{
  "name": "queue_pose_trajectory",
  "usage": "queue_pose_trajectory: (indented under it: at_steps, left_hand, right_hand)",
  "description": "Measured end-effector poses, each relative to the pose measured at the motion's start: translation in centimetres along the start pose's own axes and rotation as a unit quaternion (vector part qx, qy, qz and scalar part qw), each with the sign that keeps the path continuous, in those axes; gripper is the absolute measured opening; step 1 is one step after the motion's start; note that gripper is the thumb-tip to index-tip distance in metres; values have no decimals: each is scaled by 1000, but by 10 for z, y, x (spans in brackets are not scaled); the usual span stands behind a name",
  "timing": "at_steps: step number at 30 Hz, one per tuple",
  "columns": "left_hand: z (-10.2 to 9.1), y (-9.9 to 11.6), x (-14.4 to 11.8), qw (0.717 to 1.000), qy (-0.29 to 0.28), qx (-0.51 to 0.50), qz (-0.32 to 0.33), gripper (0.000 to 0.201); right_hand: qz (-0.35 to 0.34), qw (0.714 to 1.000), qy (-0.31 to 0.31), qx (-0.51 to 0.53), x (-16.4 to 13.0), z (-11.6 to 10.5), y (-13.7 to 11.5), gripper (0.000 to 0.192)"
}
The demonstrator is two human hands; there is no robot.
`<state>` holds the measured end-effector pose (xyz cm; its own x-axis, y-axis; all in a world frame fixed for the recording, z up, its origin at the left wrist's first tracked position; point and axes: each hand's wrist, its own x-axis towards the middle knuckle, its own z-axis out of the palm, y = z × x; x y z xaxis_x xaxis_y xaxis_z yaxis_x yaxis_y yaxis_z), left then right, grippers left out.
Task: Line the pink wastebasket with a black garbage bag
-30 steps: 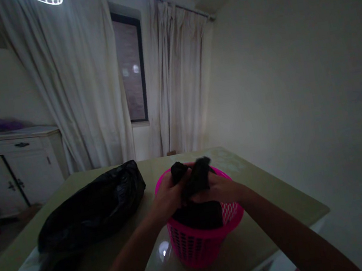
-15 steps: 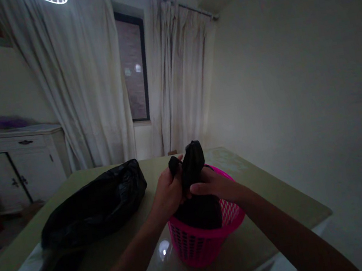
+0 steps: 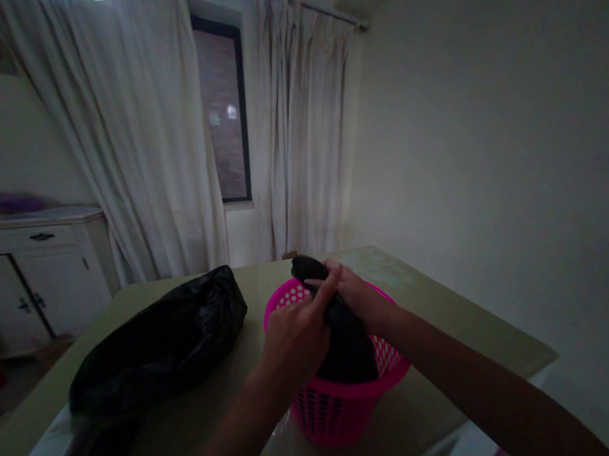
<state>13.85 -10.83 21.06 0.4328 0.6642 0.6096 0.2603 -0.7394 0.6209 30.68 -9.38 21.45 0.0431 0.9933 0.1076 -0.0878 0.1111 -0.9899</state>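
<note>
Table [image 3: 209, 428] room around pink basket [image 3: 339, 411]

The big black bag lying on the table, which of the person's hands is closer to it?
Left. The left hand is over the pink basket's near rim, on the side facing the black bag. The right hand grips the black bundle farther right.

hands: left [image 3: 293, 341], right [image 3: 358, 296] grip black bag [image 3: 345, 337] | pink basket [image 3: 334, 416]
</note>
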Motion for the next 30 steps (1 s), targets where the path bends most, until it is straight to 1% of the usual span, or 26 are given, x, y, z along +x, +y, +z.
queue_pose_trajectory:
  at_steps: [1, 3, 5, 6, 8, 10, 14, 16, 18, 19, 21, 22, 23, 25, 27, 28, 30]
  left_hand:
    - [1, -2, 0, 1000, -19, 17, 9, 81]
    - [1, -6, 1, 998, -48, 27, 12, 79]
    - [0, -9, 3, 998, -61, -5, 4, 76]
    - [-1, -11, 3, 997, -64, -33, 1, 71]
    - [-5, -15, 4, 993, -70, -96, -5, 54]
    - [-10, -20, 5, 986, -78, -145, -10, 43]
    - [-21, -29, 6, 978, -81, -191, -9, 38]
    - [-22, -32, 6, 979, -75, -191, -7, 32]
    - [-20, -31, 5, 982, -59, -181, 9, 27]
    - [-19, -30, 4, 983, -53, -175, 25, 25]
    - [-16, -28, 3, 983, -54, -167, 56, 24]
    - [-14, -27, 3, 982, -58, -169, 65, 25]
    - [-13, -27, 3, 981, -59, -175, 65, 26]
    - [-11, -30, 4, 979, -45, -194, 47, 24]
    - [-10, -34, 6, 974, -29, -223, 15, 21]
    - [-9, -36, 6, 971, -25, -237, 0, 22]
    - [-9, -40, 7, 967, -20, -254, -13, 23]
  right_hand:
    - [-30, 999, -8, -21, 0, -1, -1, 52]
    - [-96, 990, -31, -95, 0, -4, -5, 36]
    - [-149, 970, -71, -177, -2, -9, -9, 19]
    - [-157, 961, -92, -206, -3, -11, -11, 15]
    - [-125, 960, -134, -213, -7, -15, -13, 15]
    - [-60, 969, -149, -190, -11, -19, -12, 23]
    - [69, 985, -102, -120, -20, -22, -10, 30]
    - [110, 987, -96, -73, -23, -20, -12, 34]
    - [112, 988, -96, -42, -24, -17, -15, 40]
    - [101, 990, -91, -37, -24, -15, -16, 46]
    - [58, 994, -79, -46, -22, -13, -18, 57]
    - [32, 994, -78, -64, -21, -12, -18, 56]
    - [8, 993, -77, -92, -19, -13, -17, 52]
    - [-31, 987, -69, -141, -18, -14, -15, 42]
    - [-27, 988, -74, -135, -19, -16, -14, 45]
    - [-12, 989, -88, -117, -20, -18, -14, 45]
    - [8, 984, -141, -112, -23, -20, -14, 44]
